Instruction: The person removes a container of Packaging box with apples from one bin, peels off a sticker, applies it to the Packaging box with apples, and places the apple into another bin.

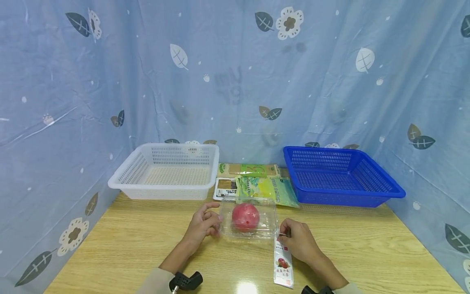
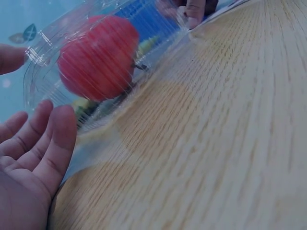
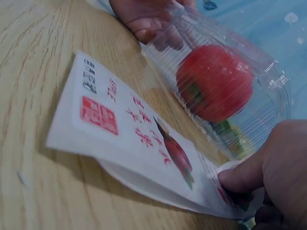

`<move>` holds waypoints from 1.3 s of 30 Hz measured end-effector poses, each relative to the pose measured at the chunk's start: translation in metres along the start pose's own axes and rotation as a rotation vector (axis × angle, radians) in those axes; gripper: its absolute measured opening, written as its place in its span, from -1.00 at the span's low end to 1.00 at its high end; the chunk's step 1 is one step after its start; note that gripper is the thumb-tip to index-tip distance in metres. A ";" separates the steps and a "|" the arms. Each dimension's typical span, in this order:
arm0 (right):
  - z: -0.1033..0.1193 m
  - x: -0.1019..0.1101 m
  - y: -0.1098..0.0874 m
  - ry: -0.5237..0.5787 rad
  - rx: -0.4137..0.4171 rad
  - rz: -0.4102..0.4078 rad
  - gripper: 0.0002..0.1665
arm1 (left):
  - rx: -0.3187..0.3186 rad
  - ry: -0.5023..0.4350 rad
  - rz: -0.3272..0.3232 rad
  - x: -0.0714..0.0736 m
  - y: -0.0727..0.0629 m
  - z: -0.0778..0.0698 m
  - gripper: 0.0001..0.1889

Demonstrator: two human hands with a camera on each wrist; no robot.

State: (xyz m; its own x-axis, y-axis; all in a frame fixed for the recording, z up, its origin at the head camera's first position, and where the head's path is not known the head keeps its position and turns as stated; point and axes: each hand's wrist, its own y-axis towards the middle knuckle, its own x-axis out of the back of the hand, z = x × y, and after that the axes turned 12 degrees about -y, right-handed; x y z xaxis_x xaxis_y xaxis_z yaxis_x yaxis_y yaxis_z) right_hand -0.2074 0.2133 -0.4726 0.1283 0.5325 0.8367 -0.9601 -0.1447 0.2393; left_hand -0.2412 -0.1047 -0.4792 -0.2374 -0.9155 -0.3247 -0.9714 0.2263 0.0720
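A clear plastic clamshell box (image 1: 268,222) stands on the table with a red apple (image 1: 246,217) inside it. At the box's left side is my left hand (image 1: 204,222), its fingers loosely spread and not curled round anything. My right hand (image 1: 299,240) pinches the upper end of a white strip of printed labels (image 1: 283,267), close to the box's right front corner. Red writing and a picture of a fruit show on the label strip (image 3: 134,129) in the right wrist view. The tip of the right index finger is partly hidden there.
Behind the box lie a green and yellow packet (image 1: 269,188), a flat brown package (image 1: 249,169) and a white-edged card (image 1: 225,188). A white basket (image 1: 167,192) stands at the back left, a blue basket (image 1: 341,198) at the back right. A patterned curtain (image 1: 235,81) surrounds the table.
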 end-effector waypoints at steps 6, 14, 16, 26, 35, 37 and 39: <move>-0.001 -0.001 0.001 -0.118 0.054 -0.024 -0.74 | 0.008 -0.007 -0.004 -0.001 -0.001 -0.002 -0.44; -0.001 -0.002 0.001 -0.183 0.130 -0.063 -0.72 | 0.006 0.001 -0.001 0.000 -0.001 -0.002 -0.45; -0.001 -0.002 0.001 -0.197 0.146 -0.086 -0.69 | 0.008 0.002 -0.006 0.000 -0.002 -0.002 -0.45; -0.004 0.007 -0.001 -0.085 0.226 -0.091 -0.70 | 0.021 0.006 -0.004 0.002 0.000 -0.001 -0.44; -0.009 0.025 0.000 0.158 0.261 0.091 -0.74 | 0.021 0.003 0.001 0.001 0.001 -0.001 -0.44; -0.009 0.029 0.001 0.201 0.255 0.110 -0.74 | 0.019 -0.004 -0.001 0.001 0.001 -0.001 -0.46; -0.009 0.032 0.001 0.234 0.246 0.121 -0.73 | 0.018 -0.010 -0.001 0.001 0.001 -0.001 -0.47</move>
State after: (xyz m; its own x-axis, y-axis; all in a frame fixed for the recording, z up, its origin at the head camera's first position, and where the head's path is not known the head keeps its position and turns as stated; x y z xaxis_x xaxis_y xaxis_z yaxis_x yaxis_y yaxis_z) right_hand -0.2069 0.2377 -0.4499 -0.0700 0.6719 0.7373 -0.8727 -0.3993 0.2809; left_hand -0.2423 -0.1056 -0.4788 -0.2358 -0.9125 -0.3342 -0.9714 0.2309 0.0549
